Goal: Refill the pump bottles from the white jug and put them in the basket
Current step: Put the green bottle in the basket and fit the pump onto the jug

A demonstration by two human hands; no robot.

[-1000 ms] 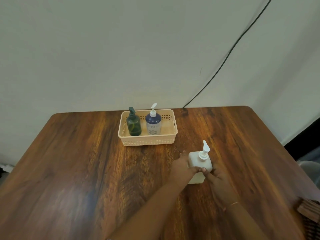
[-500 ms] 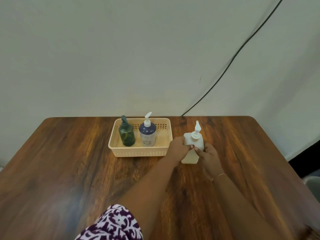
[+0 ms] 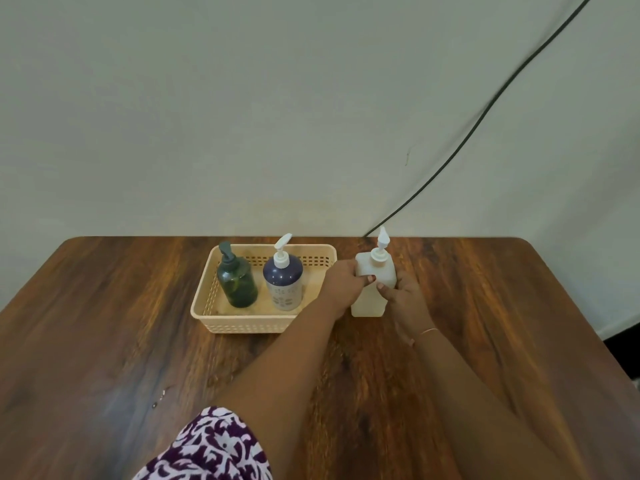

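Observation:
A white square pump bottle [image 3: 372, 292] stands upright just right of the beige basket [image 3: 242, 323]. My left hand [image 3: 341, 285] grips its left side and my right hand [image 3: 405, 299] grips its right side. I cannot tell whether its base touches the wooden table [image 3: 104, 341]. Inside the basket stand a dark green pump bottle [image 3: 237, 282] on the left and a navy pump bottle [image 3: 283, 278] with a white pump beside it. The basket's right part holds nothing. No white jug is in view.
A black cable [image 3: 485, 112] runs down the wall to the table's back edge behind the white bottle. My patterned sleeve [image 3: 207, 448] shows at the bottom. The wall stands directly behind the table.
Both hands have carried the white pump bottle away from me and slightly left, from mid-table up to the basket's right side.

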